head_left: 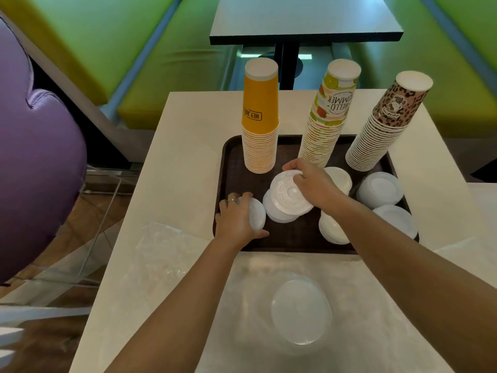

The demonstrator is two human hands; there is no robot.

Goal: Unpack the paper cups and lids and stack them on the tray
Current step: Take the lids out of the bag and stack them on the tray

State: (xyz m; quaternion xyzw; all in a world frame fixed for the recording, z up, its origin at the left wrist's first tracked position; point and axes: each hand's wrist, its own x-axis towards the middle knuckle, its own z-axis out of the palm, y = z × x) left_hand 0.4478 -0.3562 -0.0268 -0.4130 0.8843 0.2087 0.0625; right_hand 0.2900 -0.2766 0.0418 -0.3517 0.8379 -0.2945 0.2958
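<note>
While we settle the lid stack (289,196) at the centre of the tray (231,157), our right hand (312,181) grips its top lids and our left hand (236,216) curls round a smaller lid pile (256,214) at nine o'clock. We should square the leaning lids before letting go. Cup stacks (259,130) stand at twelve o'clock; more lids (379,189) lie at three. At six o'clock, on the bench (188,117), bagged lids (301,313) wait.
</note>
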